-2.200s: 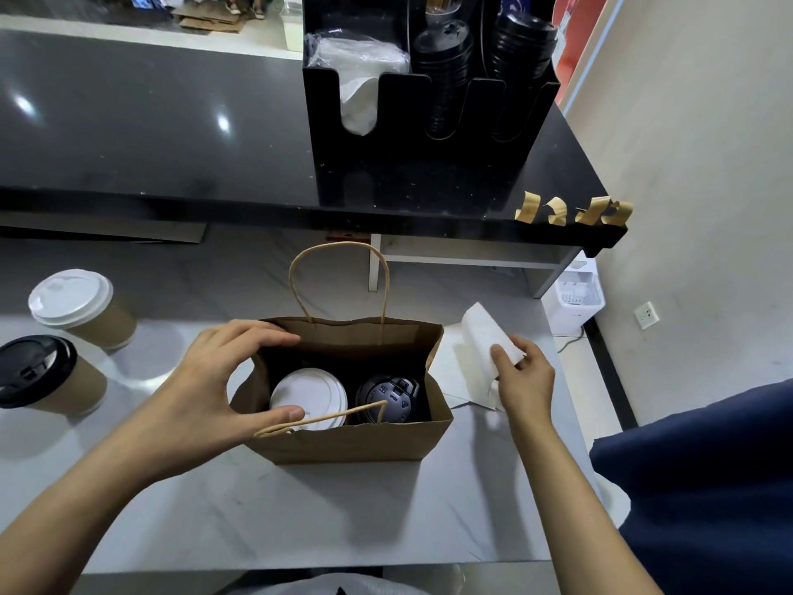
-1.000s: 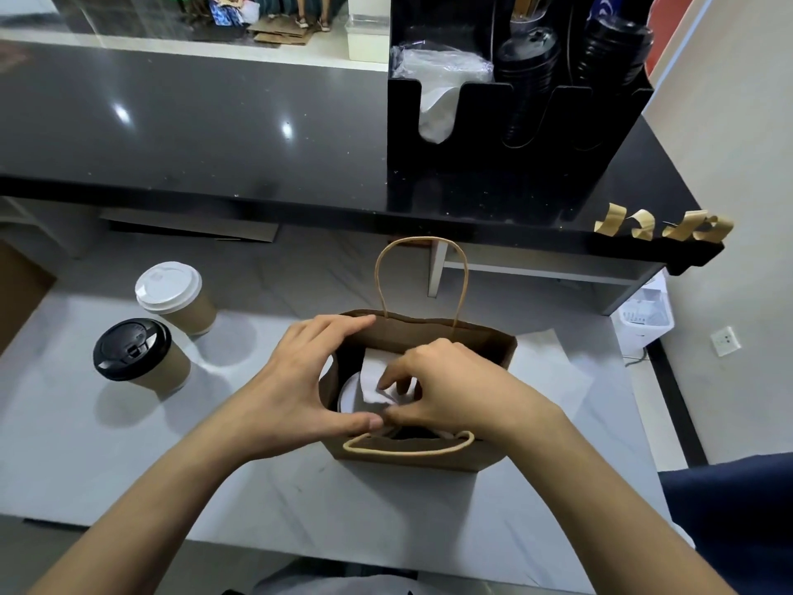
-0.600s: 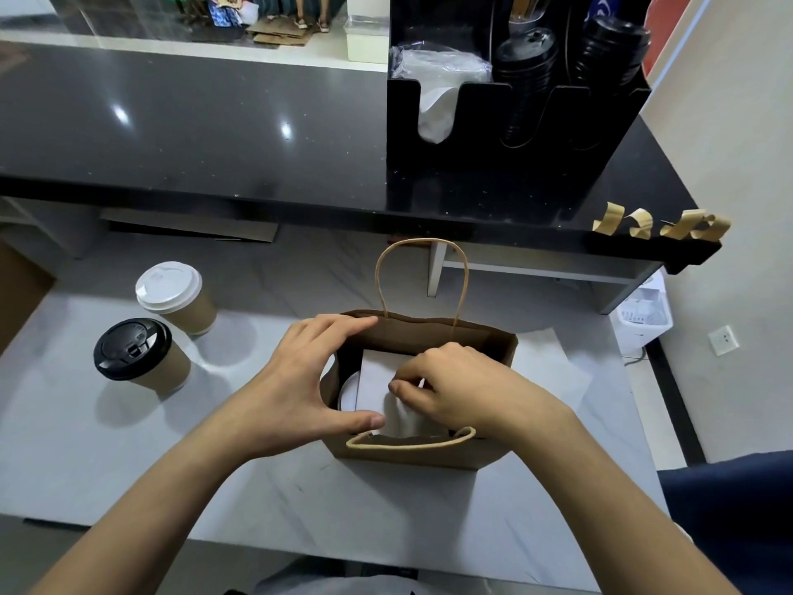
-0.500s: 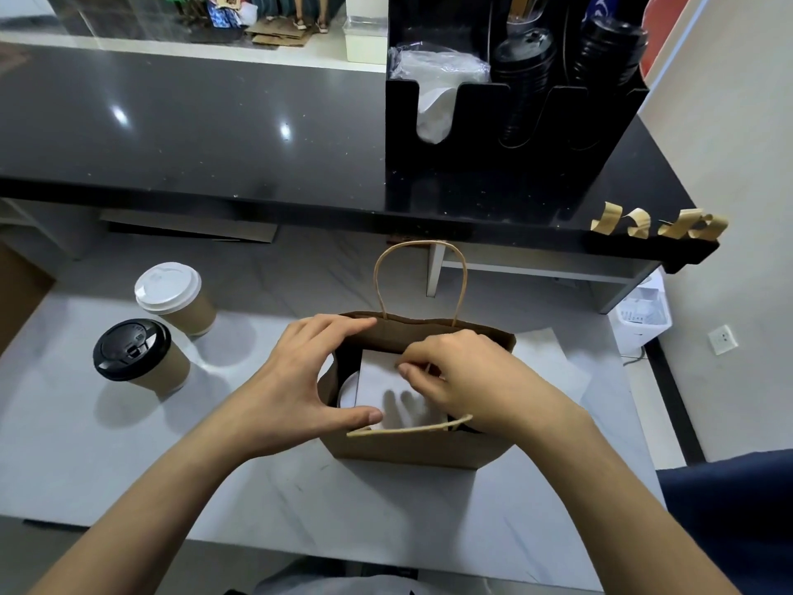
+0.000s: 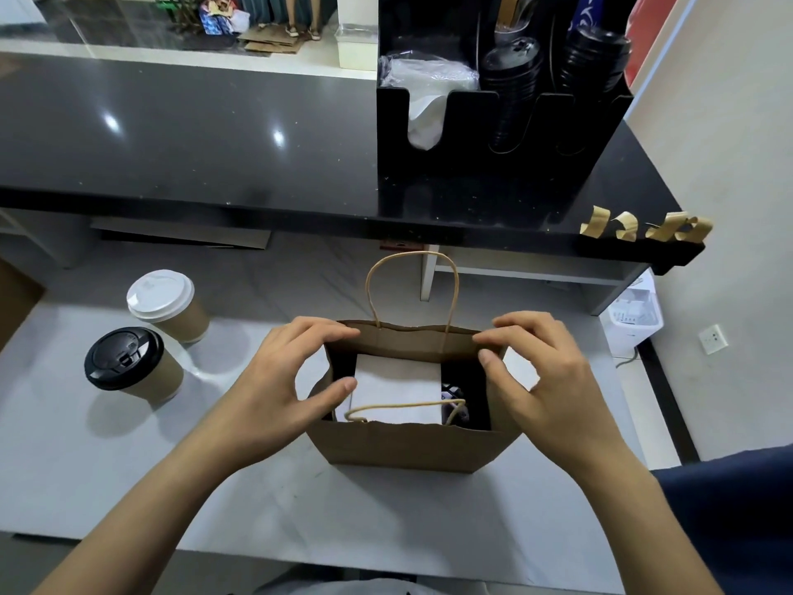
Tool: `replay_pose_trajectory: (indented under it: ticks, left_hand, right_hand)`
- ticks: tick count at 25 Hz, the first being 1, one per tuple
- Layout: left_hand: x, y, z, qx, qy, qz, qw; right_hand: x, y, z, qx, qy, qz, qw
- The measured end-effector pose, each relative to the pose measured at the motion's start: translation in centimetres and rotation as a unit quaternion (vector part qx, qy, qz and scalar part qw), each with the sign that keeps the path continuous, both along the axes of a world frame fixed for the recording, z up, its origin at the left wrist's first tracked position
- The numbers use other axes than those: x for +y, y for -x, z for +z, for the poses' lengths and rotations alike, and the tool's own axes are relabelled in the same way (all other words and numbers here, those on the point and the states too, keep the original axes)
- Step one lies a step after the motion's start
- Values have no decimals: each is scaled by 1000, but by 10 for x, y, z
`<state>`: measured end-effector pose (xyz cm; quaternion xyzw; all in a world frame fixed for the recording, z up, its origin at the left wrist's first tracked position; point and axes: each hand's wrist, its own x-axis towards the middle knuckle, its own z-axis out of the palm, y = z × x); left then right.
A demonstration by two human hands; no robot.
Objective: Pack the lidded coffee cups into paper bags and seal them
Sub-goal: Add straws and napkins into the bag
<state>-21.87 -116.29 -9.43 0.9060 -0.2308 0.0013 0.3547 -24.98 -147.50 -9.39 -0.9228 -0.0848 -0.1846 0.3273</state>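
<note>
Head view: paper bag (image 5: 407, 444) stands open on the grey table (image 5: 300, 508). I see my left hand (image 5: 279, 388) and right hand (image 5: 545, 388) pinching its side edges; white napkin (image 5: 397, 390) covers the cups inside. Two lidded cups (image 5: 146, 332) stand well apart, left.

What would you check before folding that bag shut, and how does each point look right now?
1. Both hands on the bag mouth: ok. Left hand holds the left edge, right hand the right edge.
2. White paper lies flat inside, below the rim: ok.
3. Cups inside upright and lidded: cannot tell, the paper hides them.
4. Near handle clear of the fold: not ok, it droops into the opening.
5. Far handle upright: ok.
6. Tape strips for sealing at hand: ok, on the counter edge.
</note>
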Motion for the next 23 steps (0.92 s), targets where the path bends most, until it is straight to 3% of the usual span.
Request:
replay_pose_trajectory:
  ticks: [6, 12, 23]
  left_hand:
    - [10, 9, 2, -11, 89, 67, 994]
    - [27, 20, -5, 115, 41, 37, 992]
    - [21, 0, -14, 135, 48, -2, 990]
  right_hand:
    - [-6, 22, -11, 48, -137, -48, 988]
    - [-6, 40, -25, 145, -203, -15, 968]
    - [-10, 37, -27, 208, -120, 44, 970]
